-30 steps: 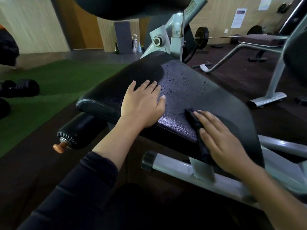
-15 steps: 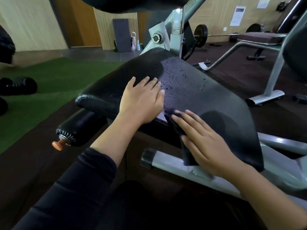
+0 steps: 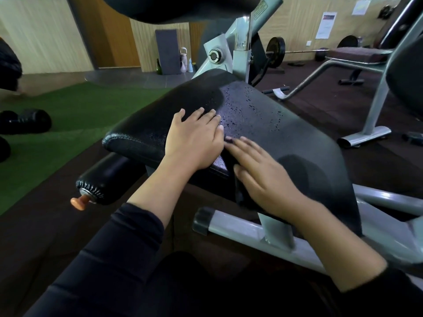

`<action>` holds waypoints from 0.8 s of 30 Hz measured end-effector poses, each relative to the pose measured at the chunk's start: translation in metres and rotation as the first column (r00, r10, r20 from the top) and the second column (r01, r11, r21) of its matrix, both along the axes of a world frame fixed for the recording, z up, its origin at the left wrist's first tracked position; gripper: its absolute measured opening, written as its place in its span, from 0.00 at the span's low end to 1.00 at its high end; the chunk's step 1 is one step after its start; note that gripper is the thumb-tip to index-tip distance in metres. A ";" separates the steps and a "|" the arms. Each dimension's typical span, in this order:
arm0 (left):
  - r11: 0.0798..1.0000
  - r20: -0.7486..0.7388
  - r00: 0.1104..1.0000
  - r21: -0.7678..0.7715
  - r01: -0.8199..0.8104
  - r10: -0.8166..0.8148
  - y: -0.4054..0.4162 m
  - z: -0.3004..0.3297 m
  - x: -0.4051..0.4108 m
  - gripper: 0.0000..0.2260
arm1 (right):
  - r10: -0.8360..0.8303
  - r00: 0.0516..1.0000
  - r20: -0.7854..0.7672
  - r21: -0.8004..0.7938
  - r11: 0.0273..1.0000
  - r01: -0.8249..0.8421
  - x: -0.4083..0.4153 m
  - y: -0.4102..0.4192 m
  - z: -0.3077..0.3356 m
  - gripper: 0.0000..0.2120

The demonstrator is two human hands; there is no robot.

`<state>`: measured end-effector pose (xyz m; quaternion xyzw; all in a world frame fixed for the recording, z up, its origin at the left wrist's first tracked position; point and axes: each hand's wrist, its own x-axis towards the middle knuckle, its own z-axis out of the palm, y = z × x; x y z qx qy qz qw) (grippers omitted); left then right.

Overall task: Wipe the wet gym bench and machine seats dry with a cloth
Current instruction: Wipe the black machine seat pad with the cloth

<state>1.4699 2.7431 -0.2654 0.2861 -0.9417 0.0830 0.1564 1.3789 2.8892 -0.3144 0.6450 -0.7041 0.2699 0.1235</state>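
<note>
At seat (image 3: 286,143) front edge, hands (image 3: 196,143) adjacent.

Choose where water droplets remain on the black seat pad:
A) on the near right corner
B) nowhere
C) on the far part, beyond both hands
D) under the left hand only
C: droplets bead on the seat pad beyond the left hand and the right hand.

Both hands lie flat on the wet black seat (image 3: 263,124), the right hand (image 3: 263,177) pressing a dark cloth (image 3: 240,193).
</note>
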 end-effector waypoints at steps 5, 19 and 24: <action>1.000 0.022 1.000 0.003 0.002 -0.003 -0.001 0.002 0.000 0.23 | 0.207 0.978 -0.003 0.067 0.976 -0.206 -0.030 0.049 -0.009 0.21; 0.999 0.083 0.996 0.033 -0.031 0.028 -0.018 0.005 -0.032 0.24 | 0.021 0.987 0.159 0.010 1.000 -0.022 -0.050 -0.004 -0.003 0.24; 0.998 0.081 0.996 0.036 -0.050 0.047 -0.023 0.005 -0.049 0.23 | 0.036 0.979 0.200 -0.007 0.999 -0.035 -0.061 -0.018 -0.003 0.23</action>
